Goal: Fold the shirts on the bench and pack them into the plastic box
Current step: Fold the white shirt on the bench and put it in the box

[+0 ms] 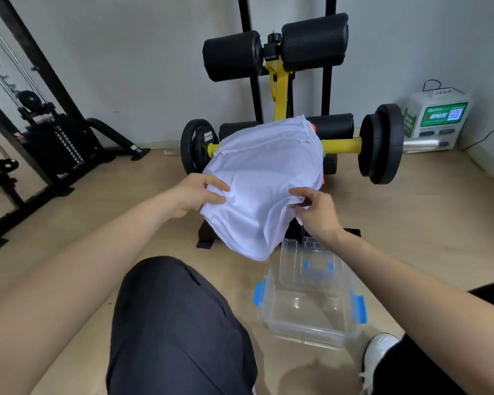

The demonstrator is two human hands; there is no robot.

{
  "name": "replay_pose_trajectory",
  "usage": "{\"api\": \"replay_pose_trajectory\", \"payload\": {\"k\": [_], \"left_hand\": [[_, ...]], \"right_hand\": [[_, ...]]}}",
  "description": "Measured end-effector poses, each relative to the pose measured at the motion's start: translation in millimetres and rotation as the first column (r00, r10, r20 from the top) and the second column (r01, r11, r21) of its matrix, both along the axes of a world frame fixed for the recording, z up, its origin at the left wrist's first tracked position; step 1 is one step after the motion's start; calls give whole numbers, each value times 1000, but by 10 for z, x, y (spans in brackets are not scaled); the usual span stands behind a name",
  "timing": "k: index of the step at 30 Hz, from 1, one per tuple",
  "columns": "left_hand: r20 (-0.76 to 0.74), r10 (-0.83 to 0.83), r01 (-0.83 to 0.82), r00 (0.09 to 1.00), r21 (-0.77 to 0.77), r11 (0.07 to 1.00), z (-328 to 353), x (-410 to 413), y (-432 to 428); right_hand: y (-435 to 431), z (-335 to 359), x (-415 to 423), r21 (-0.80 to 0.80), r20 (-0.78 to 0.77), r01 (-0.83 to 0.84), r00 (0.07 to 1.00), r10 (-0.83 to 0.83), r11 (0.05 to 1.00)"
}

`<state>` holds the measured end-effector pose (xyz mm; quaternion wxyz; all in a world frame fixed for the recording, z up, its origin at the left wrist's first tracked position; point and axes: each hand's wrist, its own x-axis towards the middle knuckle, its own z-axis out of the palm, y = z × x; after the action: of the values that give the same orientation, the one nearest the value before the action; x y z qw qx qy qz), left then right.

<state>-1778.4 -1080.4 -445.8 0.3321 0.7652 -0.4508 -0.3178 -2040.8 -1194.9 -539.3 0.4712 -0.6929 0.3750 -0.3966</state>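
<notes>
With the left hand point(200, 192) and right hand point(317, 212) each closing its grip on just the near edge of the limp white cotton shirt point(263, 178), a tug may drag it crumpled off the black-and-yellow padded table point(332, 126).

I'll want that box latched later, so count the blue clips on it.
3 clips: one on the left side of the box, one on its right, one at the far end. More may be hidden.

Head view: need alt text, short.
Two bare hands hold a white shirt over a yellow-framed gym bench: the left hand grips one edge, the right hand pinches the other. Below, an open, empty clear plastic box with blue latches sits on the wooden floor.
</notes>
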Motion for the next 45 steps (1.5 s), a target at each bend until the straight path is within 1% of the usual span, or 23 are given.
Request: {"api": "replay_pose_trajectory", "payload": {"k": [3,6,9,11,14,15,16,18,20,21,22,24,26,28,29,31,34,36,37,38,41,43,45], "left_hand": [[-10,34,-35,999,-40,999,27,-27,-133],[-47,112,-114,993,-47,992,-9,83,-225],[-183,209,-219,961,-41,975,-15,182,-273],[-300,286,-316,910,-55,947,-10,201,-333],[-521,402,-524,752,-103,845,-61,308,-479],[-571,416,-575,708,-122,809,-86,364,-520],[-587,414,-600,696,-158,784,-119,423,-569],[-565,423,-625,709,-225,748,-166,505,-680],[-582,454,-683,674,-258,683,-181,556,-783],[-584,458,-692,670,-268,670,-188,583,-833],[-553,461,-677,694,-285,678,-215,622,-879],[-368,439,-554,820,-311,773,-286,688,-916],[-158,328,-362,932,-313,878,-399,751,-889],[-66,264,-270,962,-335,903,-485,810,-859],[-71,270,-277,960,-348,896,-498,831,-853],[-141,315,-345,938,-352,870,-519,892,-864],[-219,381,-435,898,-323,840,-532,1024,-915],[-301,394,-474,868,-269,838,-508,1034,-943],[-292,398,-471,870,-255,844,-507,1036,-957],[-245,400,-456,883,-249,854,-508,1031,-970],[-154,414,-441,897,-275,854,-540,1012,-1015],[-161,455,-483,876,-317,816,-513,986,-1020],[-210,526,-566,824,-358,743,-434,961,-1049]], "right_hand": [[-221,181,-73,-108,-25,79,996,-82,991],[-543,416,-147,-112,-29,132,990,-136,985],[-837,621,-158,-97,-40,204,977,-209,974],[-973,699,-111,11,7,243,970,-243,970],[-1108,752,4,147,83,281,952,-295,948],[-1149,757,34,178,109,298,941,-320,938],[-1194,746,60,206,132,313,930,-343,927],[-1315,692,108,228,152,325,919,-363,918],[-1450,608,160,217,124,315,930,-346,924],[-1521,548,189,218,103,293,942,-320,931],[-1574,490,212,221,79,256,957,-279,941],[-1629,384,233,204,38,137,988,-148,969],[-1652,325,228,102,-62,64,996,-58,993],[-1688,294,210,14,-132,95,987,-92,995],[-1716,285,196,-15,-141,139,980,-139,990],[-1798,260,164,-42,-133,231,963,-234,972],[-1899,278,128,20,-45,299,954,-298,954],[-1938,305,134,42,-16,336,942,-336,941],[-1949,316,147,51,-6,350,937,-350,935],[-1942,328,166,53,-6,361,932,-362,931],[-1894,349,238,27,-23,387,922,-386,922],[-1862,377,270,45,-22,396,918,-395,917],[-1864,399,275,128,15,404,912,-409,906]]}}
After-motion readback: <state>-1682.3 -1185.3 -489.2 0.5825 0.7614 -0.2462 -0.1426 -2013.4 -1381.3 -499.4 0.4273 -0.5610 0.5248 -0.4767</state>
